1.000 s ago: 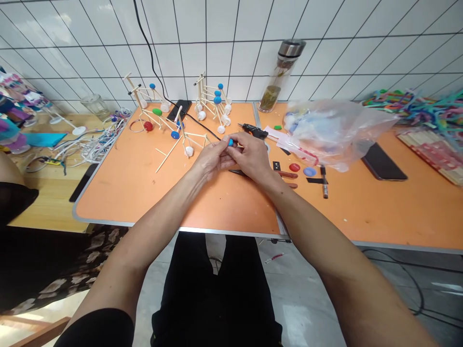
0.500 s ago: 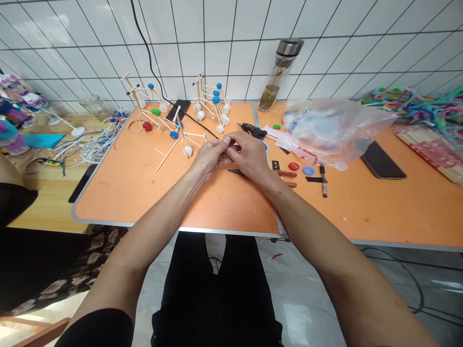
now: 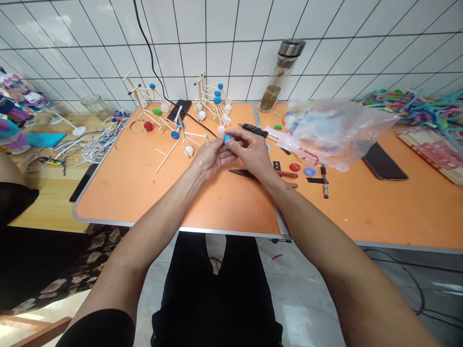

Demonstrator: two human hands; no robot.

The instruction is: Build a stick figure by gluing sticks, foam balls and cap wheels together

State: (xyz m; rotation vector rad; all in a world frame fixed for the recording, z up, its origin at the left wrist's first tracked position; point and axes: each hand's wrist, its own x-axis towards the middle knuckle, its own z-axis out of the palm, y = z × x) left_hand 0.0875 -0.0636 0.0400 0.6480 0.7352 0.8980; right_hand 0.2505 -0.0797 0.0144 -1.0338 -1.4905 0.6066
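Observation:
A small round blue cap [image 3: 227, 139] shows between the fingertips of both my hands, just above the orange table. My left hand [image 3: 211, 156] pinches it from the left, the other fingers curled loosely below. From the right, my right hand [image 3: 251, 150] grips it with thumb and forefinger. Close to the left hand stands a frame of thin wooden sticks [image 3: 181, 123] with a white round end. Under my right hand lie pliers with red handles [image 3: 287, 174], partly hidden. A black glue gun [image 3: 255, 129] rests just behind that hand.
More stick frames with coloured caps [image 3: 217, 100] stand at the back. A glass bottle [image 3: 277, 79] and a plastic bag [image 3: 333, 127] are behind, right. Red cap [image 3: 294, 167], blue disc [image 3: 310, 171] and phone [image 3: 384, 161] lie right. A person's arm [image 3: 12, 173] is left.
My fingers have shifted and parted slightly, so the blue cap between them now shows. My left fingers look less tightly curled. The view has moved slightly; the table things have not.

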